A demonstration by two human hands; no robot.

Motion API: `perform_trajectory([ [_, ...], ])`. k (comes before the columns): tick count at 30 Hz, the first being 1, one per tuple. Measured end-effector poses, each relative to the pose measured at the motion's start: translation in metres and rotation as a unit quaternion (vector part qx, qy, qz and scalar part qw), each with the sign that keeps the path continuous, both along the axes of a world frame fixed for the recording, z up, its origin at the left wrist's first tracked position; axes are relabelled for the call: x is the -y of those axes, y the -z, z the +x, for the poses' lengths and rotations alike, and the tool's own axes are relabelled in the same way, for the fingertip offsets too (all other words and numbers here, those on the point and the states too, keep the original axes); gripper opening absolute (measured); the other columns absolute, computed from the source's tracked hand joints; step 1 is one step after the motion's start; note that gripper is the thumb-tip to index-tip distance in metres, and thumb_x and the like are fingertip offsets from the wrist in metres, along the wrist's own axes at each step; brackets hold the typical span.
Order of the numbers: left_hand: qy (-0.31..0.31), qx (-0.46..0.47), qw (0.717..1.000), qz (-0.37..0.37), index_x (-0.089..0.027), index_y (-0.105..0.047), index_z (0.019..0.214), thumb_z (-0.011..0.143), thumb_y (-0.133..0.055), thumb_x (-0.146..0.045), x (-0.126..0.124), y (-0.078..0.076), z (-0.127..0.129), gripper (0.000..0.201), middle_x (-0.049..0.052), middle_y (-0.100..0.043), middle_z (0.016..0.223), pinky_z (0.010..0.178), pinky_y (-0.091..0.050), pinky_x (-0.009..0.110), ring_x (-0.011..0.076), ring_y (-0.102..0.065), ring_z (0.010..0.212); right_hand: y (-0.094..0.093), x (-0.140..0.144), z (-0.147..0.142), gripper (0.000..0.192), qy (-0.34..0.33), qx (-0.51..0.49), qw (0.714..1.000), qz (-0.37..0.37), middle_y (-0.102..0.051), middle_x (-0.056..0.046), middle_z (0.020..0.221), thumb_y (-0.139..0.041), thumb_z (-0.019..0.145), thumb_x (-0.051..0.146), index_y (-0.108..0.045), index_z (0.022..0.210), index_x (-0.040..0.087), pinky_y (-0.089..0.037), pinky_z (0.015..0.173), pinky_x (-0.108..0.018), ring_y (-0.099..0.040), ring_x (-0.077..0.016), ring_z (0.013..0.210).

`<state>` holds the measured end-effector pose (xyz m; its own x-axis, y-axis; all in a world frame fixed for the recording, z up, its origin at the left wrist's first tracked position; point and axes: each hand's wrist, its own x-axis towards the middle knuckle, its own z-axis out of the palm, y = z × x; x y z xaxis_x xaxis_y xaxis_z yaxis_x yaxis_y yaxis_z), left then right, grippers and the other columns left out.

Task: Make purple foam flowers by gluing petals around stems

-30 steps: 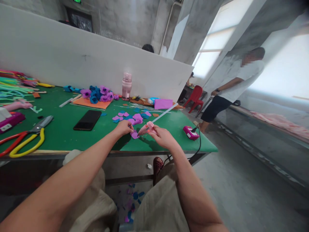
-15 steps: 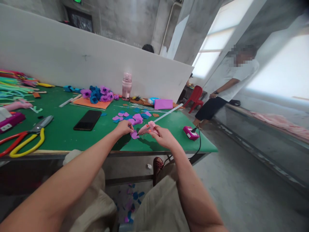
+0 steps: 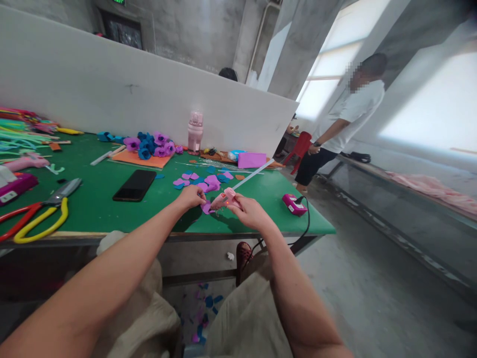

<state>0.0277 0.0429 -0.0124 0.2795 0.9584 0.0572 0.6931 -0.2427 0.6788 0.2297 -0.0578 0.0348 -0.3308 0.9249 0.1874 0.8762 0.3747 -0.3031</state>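
Pink petal betw. left-hand fingers, glue gun tip.

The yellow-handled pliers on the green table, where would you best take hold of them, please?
Probably by the two looped yellow handles, coming from the near table edge. The yellow-handled pliers lie flat with the grey metal jaws pointing away toward the black phone, and the handles spread open nearest the person. The red-handled tool lies close alongside, so pinch from above.

Craft workshop — green worktable, concrete walls
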Motion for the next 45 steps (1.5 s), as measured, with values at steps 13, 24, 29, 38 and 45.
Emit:
perform_trajectory([
  [13, -0.005, -0.016, 1.0, -0.008, -0.016, -0.066, 0.059, 0.054, -0.067, -0.017, -0.001, -0.002, 0.001, 0.005, -0.001, -0.063, 0.054, 0.051, -0.037, 0.022, 0.0141, -0.056, 0.058, 0.001, -0.001, 0.004, 0.028, 0.024, 0.016, 1.0, -0.002, -0.067, -0.012, 0.099, -0.042, 0.091, 0.037, -0.057, 0.102, 0.015, -0.039, 0.071, -0.028, -0.062, -0.0227, 0.088],
  [24, -0.008, -0.014, 1.0, -0.016, -0.015, -0.064, 0.058, 0.055, -0.067, -0.014, 0.001, -0.005, 0.002, 0.004, 0.0, -0.063, 0.055, 0.054, -0.038, 0.023, 0.0144, -0.056, 0.058, 0.0, -0.002, 0.009, 0.029, 0.035, -0.011, 0.999, 0.005, -0.068, -0.01, 0.093, -0.041, 0.091, 0.037, -0.056, 0.102, 0.015, -0.038, 0.064, -0.025, -0.062, -0.02, 0.079],
  [29, -0.006, -0.016, 1.0, -0.013, -0.015, -0.067, 0.06, 0.055, -0.067, -0.017, 0.001, -0.005, 0.001, 0.005, 0.0, -0.063, 0.055, 0.054, -0.037, 0.024, 0.0146, -0.055, 0.056, 0.0, 0.0, 0.002, 0.028, 0.015, -0.009, 1.0, 0.004, -0.067, -0.011, 0.099, -0.045, 0.089, 0.034, -0.056, 0.106, 0.014, -0.039, 0.068, -0.026, -0.061, -0.0213, 0.084],
  [38, -0.003, -0.018, 1.0, -0.013, -0.014, -0.068, 0.063, 0.055, -0.066, -0.017, 0.0, -0.003, 0.001, 0.009, 0.001, -0.064, 0.058, 0.054, -0.037, 0.024, 0.0148, -0.056, 0.058, 0.001, 0.0, -0.001, 0.028, 0.021, 0.02, 1.0, -0.001, -0.067, -0.011, 0.102, -0.044, 0.09, 0.035, -0.057, 0.104, 0.014, -0.037, 0.07, -0.026, -0.061, -0.0214, 0.087],
  [45, -0.009, -0.012, 1.0, -0.019, -0.015, -0.067, 0.061, 0.056, -0.068, -0.016, 0.001, -0.003, 0.001, 0.005, 0.0, -0.062, 0.056, 0.056, -0.038, 0.024, 0.0142, -0.054, 0.057, 0.003, -0.003, 0.01, 0.028, 0.044, 0.0, 0.999, 0.001, -0.067, -0.01, 0.095, -0.043, 0.09, 0.036, -0.057, 0.103, 0.015, -0.036, 0.064, -0.025, -0.06, -0.0198, 0.08],
])
